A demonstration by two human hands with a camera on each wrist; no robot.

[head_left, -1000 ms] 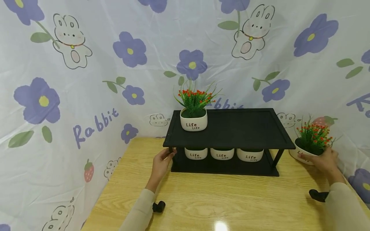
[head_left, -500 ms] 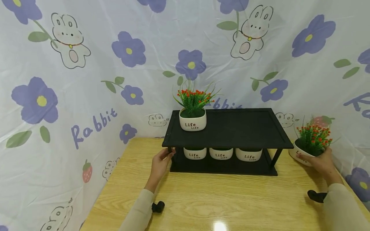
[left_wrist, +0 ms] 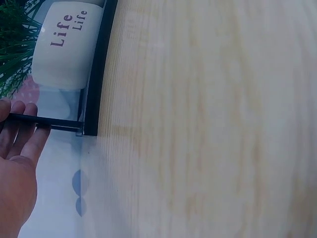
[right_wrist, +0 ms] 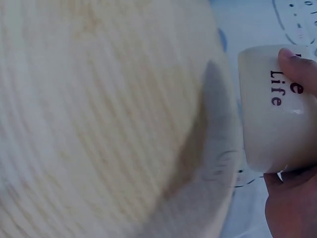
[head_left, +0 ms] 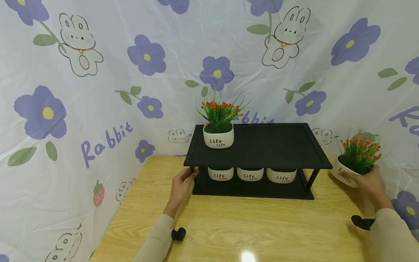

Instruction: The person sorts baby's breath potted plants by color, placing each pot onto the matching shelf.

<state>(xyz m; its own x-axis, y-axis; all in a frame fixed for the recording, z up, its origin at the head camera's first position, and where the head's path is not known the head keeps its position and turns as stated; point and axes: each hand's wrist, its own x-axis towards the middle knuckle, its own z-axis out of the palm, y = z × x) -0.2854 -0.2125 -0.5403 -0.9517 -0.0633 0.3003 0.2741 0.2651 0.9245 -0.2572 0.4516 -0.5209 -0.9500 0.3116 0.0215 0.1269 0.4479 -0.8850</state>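
A two-tier black shelf (head_left: 271, 145) stands on the wooden table. My left hand (head_left: 181, 185) pinches its front left post; in the left wrist view, fingers lie on both sides of the thin black post (left_wrist: 59, 122). At the far right, my right hand (head_left: 370, 183) grips a white "Life" flowerpot (head_left: 344, 175) with grass and red flowers, which leans a little. The right wrist view shows the thumb on the lettered side of the pot. One matching flowerpot (head_left: 218, 140) sits on the upper tier's left. Three more, including a left one (head_left: 220, 175), line the lower tier, their plants hidden beneath the upper board.
A white curtain (head_left: 183, 36) printed with rabbits and purple flowers hangs behind and beside the table (head_left: 229, 225). Black wrist mounts (head_left: 178, 234) stick out from both sleeves. The held pot is close to the table's right edge, by the curtain.
My right hand has shifted slightly to the right with the flowerpot, which now leans a bit more. The left hand and the shelf have kept their places.
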